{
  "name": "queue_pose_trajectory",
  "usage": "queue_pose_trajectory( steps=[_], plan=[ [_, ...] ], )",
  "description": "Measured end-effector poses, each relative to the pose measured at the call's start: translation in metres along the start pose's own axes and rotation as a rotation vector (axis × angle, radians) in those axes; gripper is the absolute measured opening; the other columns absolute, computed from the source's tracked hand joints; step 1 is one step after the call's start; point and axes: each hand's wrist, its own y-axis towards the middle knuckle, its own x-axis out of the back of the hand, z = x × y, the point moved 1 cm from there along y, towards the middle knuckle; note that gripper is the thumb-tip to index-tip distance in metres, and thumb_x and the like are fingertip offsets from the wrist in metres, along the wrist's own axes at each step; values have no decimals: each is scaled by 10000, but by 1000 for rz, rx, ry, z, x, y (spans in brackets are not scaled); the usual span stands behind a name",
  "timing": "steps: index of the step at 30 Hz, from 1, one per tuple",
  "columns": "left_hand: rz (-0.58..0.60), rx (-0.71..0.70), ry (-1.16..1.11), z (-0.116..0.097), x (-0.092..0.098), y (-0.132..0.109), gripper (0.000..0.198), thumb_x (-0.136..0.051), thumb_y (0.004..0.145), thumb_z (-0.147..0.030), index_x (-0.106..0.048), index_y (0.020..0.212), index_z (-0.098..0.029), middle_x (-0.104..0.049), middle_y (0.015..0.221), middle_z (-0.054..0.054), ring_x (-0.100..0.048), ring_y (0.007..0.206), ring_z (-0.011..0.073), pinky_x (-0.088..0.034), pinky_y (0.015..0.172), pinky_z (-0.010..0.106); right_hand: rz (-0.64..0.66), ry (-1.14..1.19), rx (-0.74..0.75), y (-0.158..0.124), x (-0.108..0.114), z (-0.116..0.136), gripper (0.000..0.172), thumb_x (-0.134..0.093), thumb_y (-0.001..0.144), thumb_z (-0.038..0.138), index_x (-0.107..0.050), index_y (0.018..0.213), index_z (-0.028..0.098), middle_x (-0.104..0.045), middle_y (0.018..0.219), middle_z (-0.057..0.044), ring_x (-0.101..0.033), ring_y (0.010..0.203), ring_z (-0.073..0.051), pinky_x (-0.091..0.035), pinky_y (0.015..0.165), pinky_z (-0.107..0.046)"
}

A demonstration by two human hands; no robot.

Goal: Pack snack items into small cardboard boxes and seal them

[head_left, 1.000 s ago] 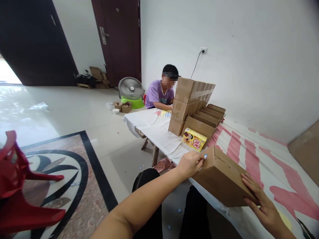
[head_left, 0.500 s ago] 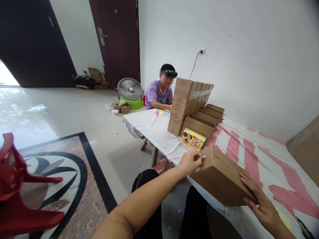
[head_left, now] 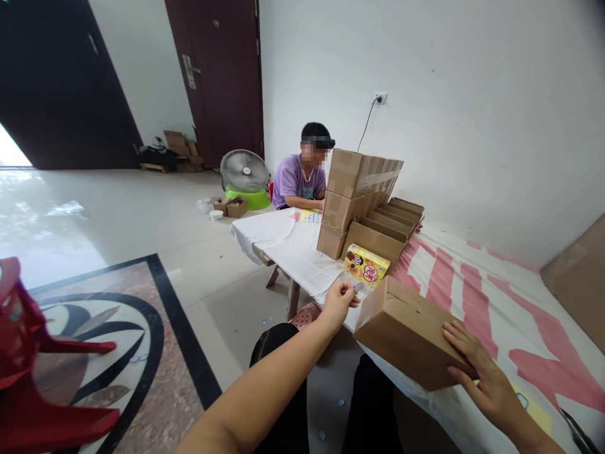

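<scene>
A closed cardboard box (head_left: 416, 328) is tilted at the table's near edge. My right hand (head_left: 472, 366) grips its right end, fingers on the top and thumb on the side facing me. Just off the box's left end, my left hand (head_left: 344, 301) is closed in a pinch on a small greyish sticker (head_left: 358, 287). The sticker is apart from the box. Behind my left hand stands a yellow printed carton (head_left: 366, 265). Partly hidden by my right wrist, a yellow sheet (head_left: 534, 407) with a blue-outlined mark lies on the table.
Stacked cardboard boxes (head_left: 347, 173) and several open boxes (head_left: 378, 236) stand farther back. A person in a purple shirt (head_left: 290, 180) sits across the table (head_left: 265, 227). A fan (head_left: 244, 171) and a red plastic chair (head_left: 28, 366) are at left. Small blue-edged pieces (head_left: 341, 402) lie on the floor.
My left hand has moved left, away from the box's end, with the sticker between its fingers. The box and my right hand have shifted slightly left.
</scene>
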Motion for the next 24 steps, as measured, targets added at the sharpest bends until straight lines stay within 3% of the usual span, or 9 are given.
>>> queue_pose_trajectory(
  steps=[5,11,16,20,24],
  plan=[
    [-179,-31,-84,2,25,-18,259,-626,712,-400,-475,760,-195,-559,579,-58,-546,501,75,-395,487,175,26,-56,90,33,-11,12,519,-542,904,303,-403,1404,316,-516,1412,-55,-400,1357,-304,-377,1083,-568],
    [-230,-39,-165,2,35,-45,301,-656,714,-430,-462,788,-212,-548,586,-77,-518,498,70,-393,494,177,-30,-73,93,64,-27,10,476,-540,911,329,-440,1375,288,-553,1375,-63,-432,1335,-291,-387,1074,-555],
    [-46,56,-104,7,17,-73,269,-685,731,-390,-508,755,-189,-567,574,-58,-508,489,58,-388,508,176,-62,-170,78,63,-29,17,496,-552,903,330,-444,1383,269,-542,1385,-67,-397,1350,-301,-367,1084,-551],
    [55,170,-60,14,-8,-93,279,-691,715,-391,-516,719,-174,-573,569,-46,-496,459,53,-347,468,173,-152,-255,34,52,-23,39,505,-574,880,301,-461,1369,244,-495,1417,-94,-372,1349,-347,-346,1072,-579],
    [125,241,-54,21,-29,-108,295,-696,691,-401,-513,687,-169,-565,566,-44,-492,451,55,-336,456,176,-256,-164,8,34,-21,75,336,-553,885,207,-566,1219,251,-617,1200,-93,-515,1177,-303,-435,975,-516]
  ],
)
